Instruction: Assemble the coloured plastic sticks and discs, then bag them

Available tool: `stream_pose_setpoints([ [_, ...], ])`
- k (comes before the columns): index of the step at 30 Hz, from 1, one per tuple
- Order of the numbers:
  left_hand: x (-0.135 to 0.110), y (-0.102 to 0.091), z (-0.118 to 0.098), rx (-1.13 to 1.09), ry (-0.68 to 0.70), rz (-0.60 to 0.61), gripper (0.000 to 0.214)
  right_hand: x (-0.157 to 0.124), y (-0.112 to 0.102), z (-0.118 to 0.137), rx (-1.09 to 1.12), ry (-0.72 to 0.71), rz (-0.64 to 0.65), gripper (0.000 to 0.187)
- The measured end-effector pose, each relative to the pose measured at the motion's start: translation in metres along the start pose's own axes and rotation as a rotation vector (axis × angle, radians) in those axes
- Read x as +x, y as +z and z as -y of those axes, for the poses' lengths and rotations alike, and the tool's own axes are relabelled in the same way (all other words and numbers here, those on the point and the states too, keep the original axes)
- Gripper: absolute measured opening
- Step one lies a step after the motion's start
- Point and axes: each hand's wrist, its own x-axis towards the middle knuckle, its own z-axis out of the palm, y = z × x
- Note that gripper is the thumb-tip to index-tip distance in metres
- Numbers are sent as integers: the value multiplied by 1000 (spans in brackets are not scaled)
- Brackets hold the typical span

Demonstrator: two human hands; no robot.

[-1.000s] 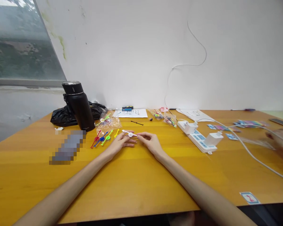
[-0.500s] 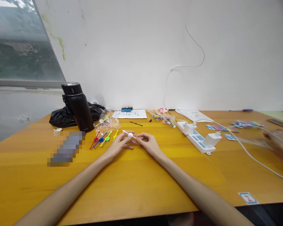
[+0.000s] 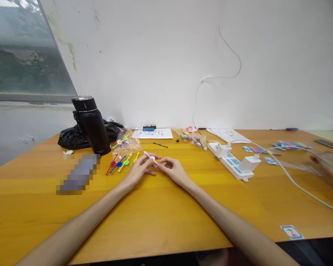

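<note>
A white arrow spinner [image 3: 152,158] with a round centre is held between my two hands just above the table. My left hand [image 3: 140,168] grips its middle, thumb on the disc, with the pointed tip showing past the fingers. At the tail end, my right hand [image 3: 170,168] pinches the shaft with thumb and forefinger. Left of my hands lie a red arrow spinner [image 3: 112,164], a blue one [image 3: 119,164], a green one [image 3: 125,163] and a yellow one [image 3: 136,157]. A thin black arrow [image 3: 160,145] rests beyond them, near a small dark piece [image 3: 178,140].
A black bottle [image 3: 91,125] stands at the left before a black bag [image 3: 72,137]. A white power strip [image 3: 233,164] with chargers and a cable [image 3: 294,183] lies right. Clear plastic bags [image 3: 199,140] sit behind. Another person's hand [image 3: 331,164] is at the right edge.
Both hands keep hold of the white spinner; my right fingers have shifted slightly left along its tail. The colored spinners stay where they were.
</note>
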Motion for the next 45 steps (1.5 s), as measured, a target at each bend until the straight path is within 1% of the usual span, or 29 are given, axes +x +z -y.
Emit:
stream_pose_setpoints([
  [6,-1,1,-3,11,0,7,39,-1,0,-1,-28,-3,33,29],
  [13,0,0,-1,33,12,-11,36,-1,1,0,-13,-7,66,29],
  [19,1,0,-1,-33,-15,-60,48,0,0,0,41,5,77,30],
  [22,1,0,-3,-45,-12,-82,47,-1,-1,2,56,10,79,32],
  [25,1,0,-4,-17,-3,-48,47,-3,1,6,97,14,111,33],
  [28,1,-1,-3,18,3,8,50,-5,2,9,126,24,176,34],
  [30,2,-1,-1,18,-2,14,53,-4,1,9,140,36,200,34],
  [32,4,-2,2,-14,-12,-14,55,-2,-2,7,163,38,153,34],
  [34,5,-4,5,-35,-26,-39,52,0,-4,5,183,23,25,35],
  [36,7,-5,7,-11,-32,-35,42,3,-7,4,194,10,-108,36],
  [38,7,-5,9,49,-30,-6,32,4,-8,3,201,15,-180,38],
  [42,6,-4,10,158,1,64,24,4,-8,1,196,31,-186,41],
  [45,3,-2,9,239,16,125,21,4,-8,1,177,21,-168,39],
])
